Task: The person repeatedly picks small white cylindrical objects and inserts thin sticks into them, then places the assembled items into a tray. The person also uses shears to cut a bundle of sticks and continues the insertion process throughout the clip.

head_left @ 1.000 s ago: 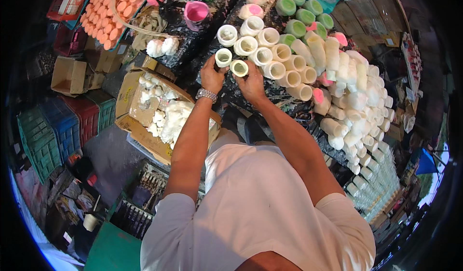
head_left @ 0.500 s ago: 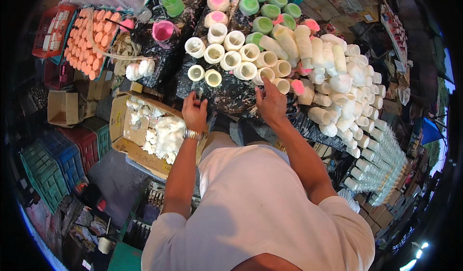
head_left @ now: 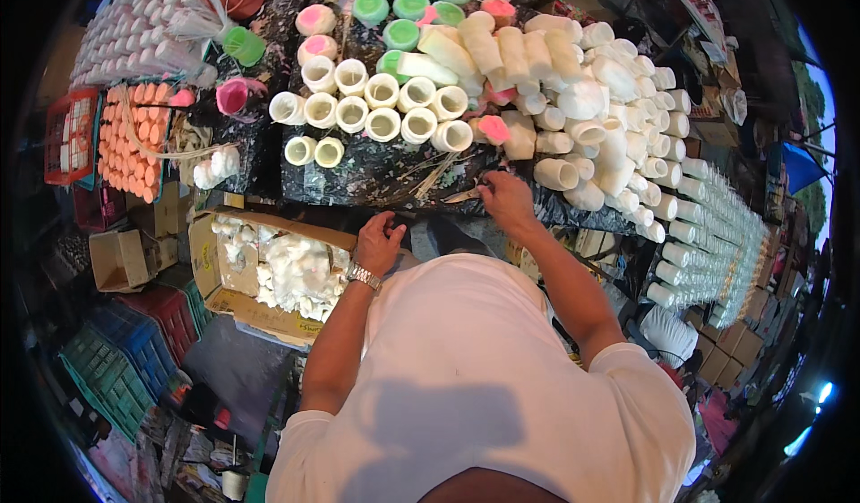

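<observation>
The right hand [head_left: 506, 197] was laid on the near edge of the dark worktop [head_left: 376, 176], its fingers closed on a thin, flat tool [head_left: 464, 196] that pointed leftward; whether it was a blade or a scraper could not be told. The left hand [head_left: 381, 241] was held off the worktop, just above a carton [head_left: 215, 261] of white pieces, with fingers curled loosely and nothing seen in it.

The tool lay just beside some thin sticks [head_left: 430, 176] strewn on the worktop, and near the front row of white pots [head_left: 385, 109], which stood upright with mouths open. Two smaller pots [head_left: 314, 151] stood apart at the left, nearer the edge.

The tool was judged light, stiff and narrow, so that a pinch near its back end would be enough; its front end might be sharp and was best left untouched. The pots were judged rigid but brittle, like plaster or unglazed clay, light when empty and dusty rather than slippery. They would best be taken round the body or by the rim with thumb inside, and set down gently, since chipped rims seemed the likeliest harm
</observation>
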